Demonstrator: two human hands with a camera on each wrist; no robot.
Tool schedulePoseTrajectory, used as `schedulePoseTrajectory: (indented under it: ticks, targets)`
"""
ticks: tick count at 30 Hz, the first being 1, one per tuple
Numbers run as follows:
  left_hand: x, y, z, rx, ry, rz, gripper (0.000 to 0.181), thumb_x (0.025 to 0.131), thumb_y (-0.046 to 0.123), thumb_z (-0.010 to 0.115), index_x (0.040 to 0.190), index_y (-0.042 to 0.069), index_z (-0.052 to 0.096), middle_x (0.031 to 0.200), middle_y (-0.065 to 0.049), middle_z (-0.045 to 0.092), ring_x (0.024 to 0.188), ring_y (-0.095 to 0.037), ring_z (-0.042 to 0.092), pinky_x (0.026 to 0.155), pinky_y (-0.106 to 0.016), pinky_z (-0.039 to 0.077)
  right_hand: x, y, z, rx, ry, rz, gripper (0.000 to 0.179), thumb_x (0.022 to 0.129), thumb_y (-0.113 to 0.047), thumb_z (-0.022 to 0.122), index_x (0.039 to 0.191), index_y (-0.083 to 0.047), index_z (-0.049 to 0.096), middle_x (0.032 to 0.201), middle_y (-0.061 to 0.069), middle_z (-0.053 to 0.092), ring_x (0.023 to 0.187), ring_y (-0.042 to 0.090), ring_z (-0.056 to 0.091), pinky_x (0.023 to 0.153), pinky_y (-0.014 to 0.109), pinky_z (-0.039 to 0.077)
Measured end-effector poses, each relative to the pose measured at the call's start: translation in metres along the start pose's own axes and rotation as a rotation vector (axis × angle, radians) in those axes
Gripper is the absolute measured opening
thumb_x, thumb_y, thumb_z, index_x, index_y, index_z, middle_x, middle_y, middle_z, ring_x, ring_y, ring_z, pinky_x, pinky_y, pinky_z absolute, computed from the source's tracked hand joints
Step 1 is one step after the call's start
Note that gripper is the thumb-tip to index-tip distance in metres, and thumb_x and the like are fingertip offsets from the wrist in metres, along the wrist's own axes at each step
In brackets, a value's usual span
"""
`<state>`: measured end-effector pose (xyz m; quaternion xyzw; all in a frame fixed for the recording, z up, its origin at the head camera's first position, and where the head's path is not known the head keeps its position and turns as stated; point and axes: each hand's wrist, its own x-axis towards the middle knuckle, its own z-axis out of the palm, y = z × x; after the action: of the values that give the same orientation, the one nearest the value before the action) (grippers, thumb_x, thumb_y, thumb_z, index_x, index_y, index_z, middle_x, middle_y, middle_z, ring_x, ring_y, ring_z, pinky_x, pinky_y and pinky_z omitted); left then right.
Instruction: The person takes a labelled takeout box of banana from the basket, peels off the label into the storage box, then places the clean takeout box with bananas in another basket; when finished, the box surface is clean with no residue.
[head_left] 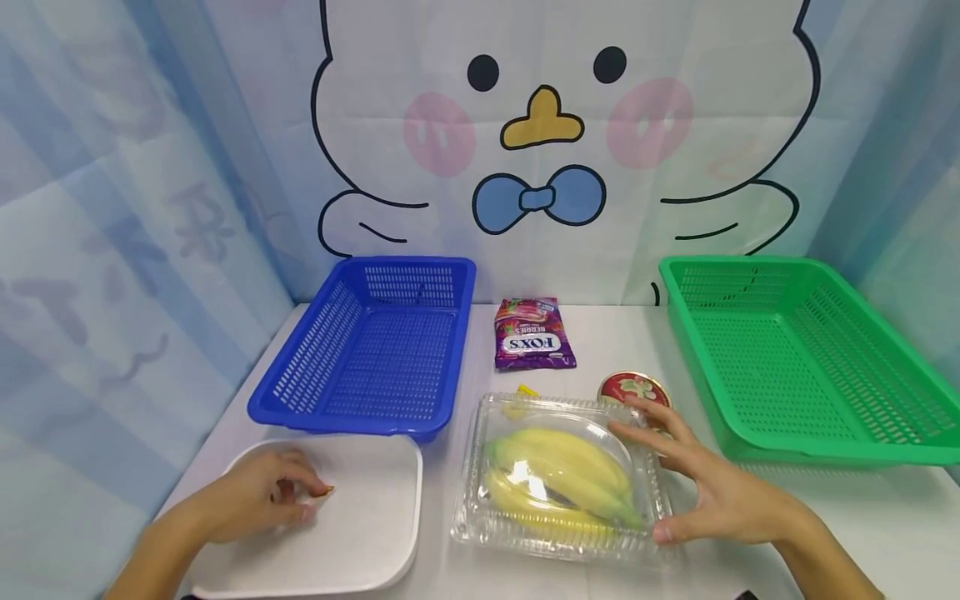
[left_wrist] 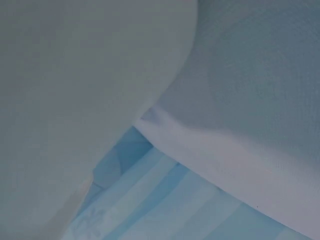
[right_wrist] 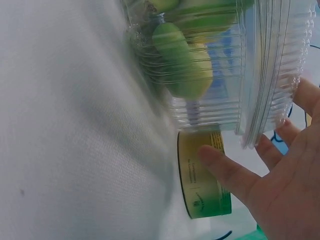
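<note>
On the left, my left hand [head_left: 258, 497] is over a white tray [head_left: 375, 533], fingers curled, with a small orange-brown piece [head_left: 328, 492] at its fingertips; its kind is too small to tell. My right hand [head_left: 712, 479] has its fingers spread at the right side of a clear plastic clamshell box [head_left: 468, 500]. A bunch of yellow bananas [head_left: 562, 475] lies inside the closed box. In the right wrist view, the fingers [right_wrist: 270, 152] reach the lid's edge, while the thumb [right_wrist: 225, 170] is in front of a round tin [right_wrist: 202, 180]. The left wrist view misses the left hand.
Behind the white tray stands a blue basket [head_left: 360, 425], and a green basket [head_left: 720, 408] is at the right. A purple Fox's candy bag [head_left: 532, 333] lies between them. Behind the box are a red-lidded tin [head_left: 630, 386] and a small yellow item [head_left: 527, 390]. Curtains hang around the table.
</note>
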<state>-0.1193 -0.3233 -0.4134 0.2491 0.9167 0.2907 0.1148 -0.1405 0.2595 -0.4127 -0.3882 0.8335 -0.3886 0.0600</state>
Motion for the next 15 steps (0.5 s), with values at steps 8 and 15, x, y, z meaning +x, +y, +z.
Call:
schedulePoseTrajectory:
  ticks: [8, 15]
  targets:
    - [-0.002, 0.0012, 0.0035, -0.016, -0.008, 0.008, 0.022, 0.086, 0.028, 0.084, 0.105, 0.021, 0.077, 0.111, 0.0, 0.067, 0.085, -0.002, 0.056, 0.068, -0.023, 0.052, 0.0001, 0.0014, 0.0008, 0.001, -0.002, 0.01, 0.099, 0.079, -0.029, 0.088, 0.161, -0.016, 0.034, 0.168, 0.015, 0.009, 0.15, 0.006, 0.015, 0.097, 0.04, 0.053]
    - [-0.001, 0.0031, 0.0047, -0.029, -0.013, -0.019, 0.012, 0.086, 0.025, 0.083, 0.096, 0.024, 0.076, 0.116, -0.006, 0.066, 0.087, -0.003, 0.058, 0.069, -0.023, 0.053, -0.0003, 0.0009, 0.0007, 0.007, -0.001, 0.015, 0.099, 0.079, -0.029, 0.087, 0.161, -0.017, 0.034, 0.168, 0.013, 0.009, 0.15, 0.006, 0.015, 0.097, 0.039, 0.053]
